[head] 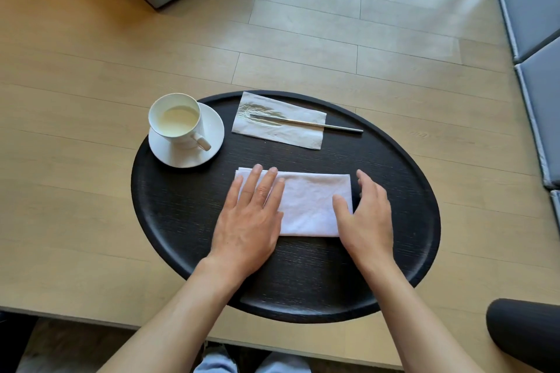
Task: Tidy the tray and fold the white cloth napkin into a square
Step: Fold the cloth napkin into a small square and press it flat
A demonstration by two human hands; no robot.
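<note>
My left hand (pixel 251 215) lies flat, fingers (pixel 266 188) spread and pressed on the left end of the white napkin (pixel 309 206), gripping nothing. My right hand (pixel 363 215) is open and cupped at the napkin's right end, thumb on the cloth and fingers curled just past its edge; I can't tell whether they have slipped under it. The napkin is a wide rectangle in the near middle of the round black tray (pixel 169 221).

I judge one more fold makes the square: I'd keep the left palm pinning its end, lift the right end by both corners, carry it over to meet the left edge, then press the crease flat. The risk is layers sliding, so the corners should line up before I press.

Toward the tray's far edge a spoon (pixel 330 126) lies on a paper napkin (pixel 281 133), handle pointing right. On the far left edge sits a cup (pixel 175 121) of milky drink on a saucer (pixel 212 136).
</note>
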